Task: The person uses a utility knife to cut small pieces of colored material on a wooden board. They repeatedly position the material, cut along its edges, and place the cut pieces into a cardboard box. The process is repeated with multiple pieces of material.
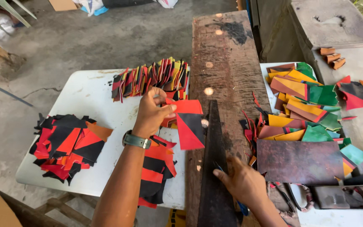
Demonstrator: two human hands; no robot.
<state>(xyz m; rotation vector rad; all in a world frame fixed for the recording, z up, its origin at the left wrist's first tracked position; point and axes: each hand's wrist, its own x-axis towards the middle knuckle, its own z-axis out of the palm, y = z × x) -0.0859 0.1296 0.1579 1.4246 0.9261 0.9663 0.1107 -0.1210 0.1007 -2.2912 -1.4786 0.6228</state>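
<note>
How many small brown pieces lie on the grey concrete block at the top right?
3. The three small brown pieces lie stacked close together on the concrete block, one above another: top, middle, bottom. Others may be hidden beyond the picture's edge.

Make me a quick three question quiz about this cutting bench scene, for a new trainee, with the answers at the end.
1. True or false: the left hand holds a red and black piece above the white table.
2. What does the right hand rest on?
A. the long dark blade
B. the green pieces
C. the rusty metal plate
3. Fill in: the long dark blade lies along the ______ block.

Key
1. True
2. A
3. Wooden
</note>
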